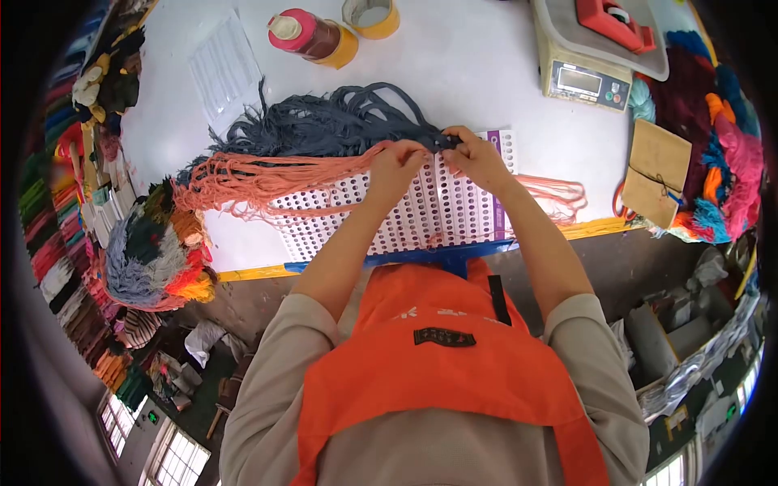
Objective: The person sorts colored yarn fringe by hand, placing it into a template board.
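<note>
My left hand point(395, 172) is closed in a pinch at the right end of a bundle of coral-pink yarn point(275, 182). Just right of it, my right hand point(480, 162) has its fingers bent and pressed together; what lies between them is too small to tell. Both hands are over a white board with rows of punched holes point(324, 231), which has a purple strip along its right side. A heap of dark slate-blue yarn point(324, 121) stretches behind the coral bundle, its right end beside my right fingers. Another loop of coral yarn point(555, 194) sticks out beyond the board.
A digital scale point(579, 81) carries a tray with a red tape dispenser point(616, 24). Near the back are a pink-capped bottle point(304, 36), a tape roll point(373, 20) and a printed sheet point(225, 73). Mixed yarns point(154, 251) hang over the left edge; a brown envelope point(656, 172) lies right.
</note>
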The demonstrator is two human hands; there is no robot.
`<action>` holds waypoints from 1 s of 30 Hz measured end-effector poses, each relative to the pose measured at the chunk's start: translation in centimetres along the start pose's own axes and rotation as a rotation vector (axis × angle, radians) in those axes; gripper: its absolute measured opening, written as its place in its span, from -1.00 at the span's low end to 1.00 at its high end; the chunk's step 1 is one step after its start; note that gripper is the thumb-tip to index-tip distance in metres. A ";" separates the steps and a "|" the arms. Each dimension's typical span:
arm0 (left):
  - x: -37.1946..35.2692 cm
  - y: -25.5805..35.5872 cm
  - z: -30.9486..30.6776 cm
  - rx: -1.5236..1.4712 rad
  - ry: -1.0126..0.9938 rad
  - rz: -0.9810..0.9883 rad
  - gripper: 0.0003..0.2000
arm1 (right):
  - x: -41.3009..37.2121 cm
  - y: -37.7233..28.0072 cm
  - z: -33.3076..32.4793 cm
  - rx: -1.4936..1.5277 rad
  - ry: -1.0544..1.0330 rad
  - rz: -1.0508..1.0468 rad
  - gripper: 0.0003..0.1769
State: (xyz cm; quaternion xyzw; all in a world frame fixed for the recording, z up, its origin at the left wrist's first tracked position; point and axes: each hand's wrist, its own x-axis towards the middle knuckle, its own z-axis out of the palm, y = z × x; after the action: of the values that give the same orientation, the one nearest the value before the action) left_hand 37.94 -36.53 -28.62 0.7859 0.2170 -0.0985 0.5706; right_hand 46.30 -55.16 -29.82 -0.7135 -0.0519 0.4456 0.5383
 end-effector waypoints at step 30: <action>-9.3 -0.9 -38.9 -1.137 0.546 -0.251 -0.83 | 0.9 -0.9 1.1 -0.294 0.084 0.079 -0.66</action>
State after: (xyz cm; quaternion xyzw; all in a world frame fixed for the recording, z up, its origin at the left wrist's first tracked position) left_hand 25.70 -1.88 -12.80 0.3259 0.4632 0.1695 0.8065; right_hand 46.41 -53.47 -29.66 -0.8041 -0.0661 0.4237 0.4117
